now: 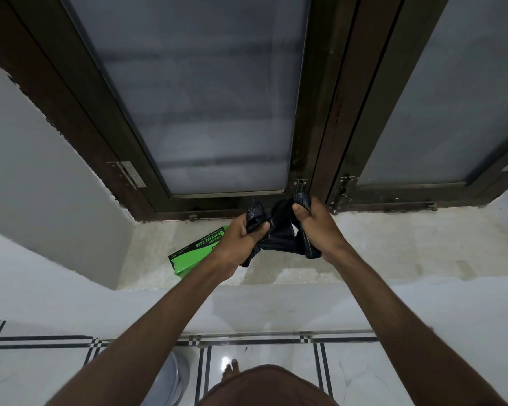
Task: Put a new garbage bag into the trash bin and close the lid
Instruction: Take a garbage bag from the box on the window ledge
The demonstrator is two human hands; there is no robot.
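Black garbage bag [279, 232] bunched, held above stone window sill [393, 247], just below dark window frame [314, 142]. Long axis roughly 9-to-3 o'clock between fists, slack middle sagging toward 6. Left hand [241, 244] grips left end, thumb on top; right hand [317, 227] grips right end, tuft poking toward 12. Green garbage bag box [194, 253] on sill, at 8 o'clock of left hand, long axis 7-to-1.

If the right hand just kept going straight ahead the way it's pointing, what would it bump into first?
The right hand, gripping the black garbage bag, points toward the window. Going straight on, it would probably meet the dark window frame near the small latch just above the sill. Depth is hard to judge in this view.
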